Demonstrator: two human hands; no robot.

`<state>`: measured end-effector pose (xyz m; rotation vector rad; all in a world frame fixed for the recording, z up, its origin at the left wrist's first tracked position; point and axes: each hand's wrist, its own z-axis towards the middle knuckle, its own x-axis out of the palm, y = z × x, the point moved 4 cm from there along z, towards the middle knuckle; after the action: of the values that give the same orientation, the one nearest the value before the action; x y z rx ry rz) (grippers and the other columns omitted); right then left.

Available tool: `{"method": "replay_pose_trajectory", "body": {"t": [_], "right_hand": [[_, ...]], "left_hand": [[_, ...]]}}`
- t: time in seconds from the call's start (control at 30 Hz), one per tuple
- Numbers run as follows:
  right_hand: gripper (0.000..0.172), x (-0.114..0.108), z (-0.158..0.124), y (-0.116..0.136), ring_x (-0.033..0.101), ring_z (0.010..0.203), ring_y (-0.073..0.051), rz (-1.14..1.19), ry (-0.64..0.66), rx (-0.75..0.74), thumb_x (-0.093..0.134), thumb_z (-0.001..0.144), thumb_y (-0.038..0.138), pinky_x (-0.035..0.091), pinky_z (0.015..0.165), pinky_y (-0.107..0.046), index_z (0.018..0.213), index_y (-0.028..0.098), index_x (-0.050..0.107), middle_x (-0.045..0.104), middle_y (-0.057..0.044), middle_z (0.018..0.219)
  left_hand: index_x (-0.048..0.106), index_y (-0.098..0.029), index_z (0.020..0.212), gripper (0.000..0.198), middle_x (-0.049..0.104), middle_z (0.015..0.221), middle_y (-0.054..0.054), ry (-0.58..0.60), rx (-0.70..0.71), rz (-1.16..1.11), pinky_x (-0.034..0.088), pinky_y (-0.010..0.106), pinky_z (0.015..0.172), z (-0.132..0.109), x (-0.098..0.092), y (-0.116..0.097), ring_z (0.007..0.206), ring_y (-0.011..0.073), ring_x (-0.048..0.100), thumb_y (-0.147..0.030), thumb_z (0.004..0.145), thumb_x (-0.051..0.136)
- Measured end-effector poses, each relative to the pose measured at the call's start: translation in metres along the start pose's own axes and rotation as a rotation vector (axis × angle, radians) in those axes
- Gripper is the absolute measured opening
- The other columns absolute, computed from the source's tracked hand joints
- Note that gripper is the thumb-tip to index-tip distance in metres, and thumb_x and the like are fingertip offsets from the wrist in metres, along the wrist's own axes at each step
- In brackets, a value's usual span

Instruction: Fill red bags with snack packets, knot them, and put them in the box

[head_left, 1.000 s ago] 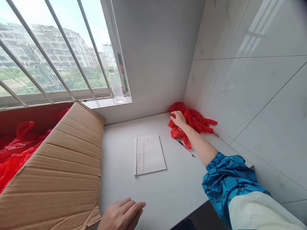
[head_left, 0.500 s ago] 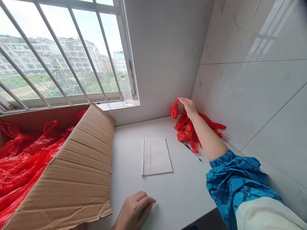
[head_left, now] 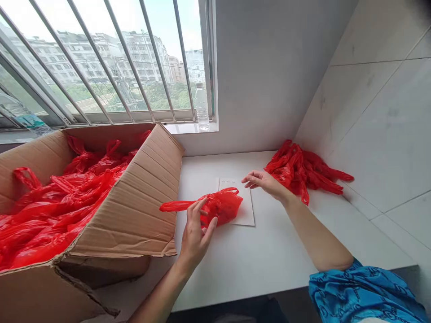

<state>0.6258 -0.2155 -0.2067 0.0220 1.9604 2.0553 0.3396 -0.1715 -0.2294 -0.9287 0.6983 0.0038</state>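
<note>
White tabletop (head_left: 249, 264), red bag (head_left: 224, 210) just beyond left grip (head_left: 195, 235), spread wide, right grip (head_left: 265, 182) narrowly parted

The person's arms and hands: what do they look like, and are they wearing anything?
The left hand and right hand each have no glove, and I can't see any rings. The left forearm has no sleeve where it shows. On the right arm, a wrinkly bright blue sleeve with dark squiggly markings ends near the elbow.

Crumpled, shiny red plastic bag (head_left: 225, 208)
</note>
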Motion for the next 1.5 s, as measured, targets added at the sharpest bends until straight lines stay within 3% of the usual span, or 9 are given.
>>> {"method": "replay_pose_trajectory", "body": {"t": [0.17,0.33,0.5,0.67,0.83,1.0,1.27,1.37,1.5], "right_hand": [[0.030,0.042,0.000,-0.029,0.066,0.088,-0.019,-0.234,-0.029,-0.069,0.056,0.091,0.049,0.050,0.080,-0.033,0.091,0.021,0.066,0.072,-0.005,0.096],[0.018,0.067,0.001,-0.037,0.061,0.080,-0.020,-0.504,-0.033,-0.113,0.070,0.079,0.039,0.046,0.071,-0.032,0.085,0.023,0.065,0.070,-0.003,0.089],[0.020,0.042,-0.006,-0.033,0.063,0.076,-0.016,-0.432,-0.027,-0.112,0.048,0.091,0.034,0.048,0.069,-0.029,0.094,0.022,0.064,0.070,-0.002,0.091],[0.017,0.017,-0.017,-0.032,0.062,0.071,-0.018,-0.643,-0.066,-0.018,0.064,0.081,0.037,0.043,0.062,-0.028,0.092,0.024,0.066,0.071,0.000,0.084],[0.031,0.029,-0.012,-0.034,0.065,0.080,-0.018,-0.773,-0.258,-0.070,0.058,0.089,0.047,0.046,0.070,-0.030,0.110,0.024,0.062,0.069,-0.003,0.109],[0.034,0.043,-0.008,-0.051,0.067,0.094,-0.021,-0.831,-0.188,-0.081,0.058,0.089,0.037,0.048,0.073,-0.029,0.120,0.023,0.059,0.066,-0.006,0.122],[0.036,0.023,-0.013,-0.045,0.062,0.063,-0.017,-0.669,-0.348,-0.058,0.044,0.096,0.053,0.041,0.060,-0.027,0.095,0.024,0.065,0.067,0.002,0.069],[0.033,0.019,-0.012,-0.044,0.065,0.081,-0.020,-0.681,-0.454,-0.134,0.045,0.097,0.047,0.046,0.071,-0.029,0.100,0.022,0.066,0.071,-0.004,0.091],[0.035,0.033,-0.006,-0.057,0.061,0.105,-0.026,-0.738,-0.324,-0.160,0.053,0.094,0.044,0.048,0.090,-0.040,0.117,0.020,0.062,0.067,-0.009,0.114]], "left_hand": [[0.041,-0.025,0.142,0.057,0.046,0.138,0.014,0.110,0.033,0.311,0.050,0.051,0.100,0.021,0.018,0.017,0.128,0.0328,0.048,-0.035,0.089,0.061],[0.035,-0.025,0.147,0.072,0.045,0.138,0.015,0.229,-0.044,0.368,0.055,0.044,0.088,0.039,0.044,0.024,0.127,0.0340,0.049,-0.022,0.082,0.066],[0.034,-0.029,0.148,0.078,0.046,0.141,0.010,0.174,0.052,0.338,0.053,0.040,0.092,0.060,0.051,0.000,0.125,0.0283,0.050,-0.003,0.078,0.057],[0.053,-0.027,0.135,0.048,0.047,0.144,0.013,0.146,0.081,0.575,0.045,0.053,0.100,0.071,0.057,-0.005,0.125,0.0341,0.049,-0.022,0.088,0.058],[0.040,-0.022,0.146,0.054,0.044,0.149,0.014,0.327,0.048,0.671,0.049,0.047,0.098,0.060,0.074,0.020,0.132,0.0312,0.047,-0.040,0.096,0.049],[0.035,-0.019,0.150,0.062,0.041,0.153,0.014,0.337,0.057,0.718,0.042,0.047,0.106,0.046,0.077,0.027,0.135,0.0303,0.044,-0.042,0.095,0.051],[0.048,-0.023,0.138,0.047,0.064,0.127,0.009,0.208,0.028,0.539,0.032,0.051,0.111,0.059,0.085,-0.014,0.127,0.0276,0.050,-0.047,0.098,0.042],[0.054,-0.024,0.130,0.038,0.068,0.118,0.007,0.142,-0.032,0.489,0.043,0.043,0.097,0.074,0.083,-0.013,0.113,0.0264,0.057,-0.042,0.098,0.044],[0.058,-0.021,0.124,0.035,0.067,0.114,0.010,0.113,-0.055,0.456,0.047,0.040,0.082,0.083,0.085,0.012,0.106,0.0294,0.056,-0.039,0.094,0.052]]}}
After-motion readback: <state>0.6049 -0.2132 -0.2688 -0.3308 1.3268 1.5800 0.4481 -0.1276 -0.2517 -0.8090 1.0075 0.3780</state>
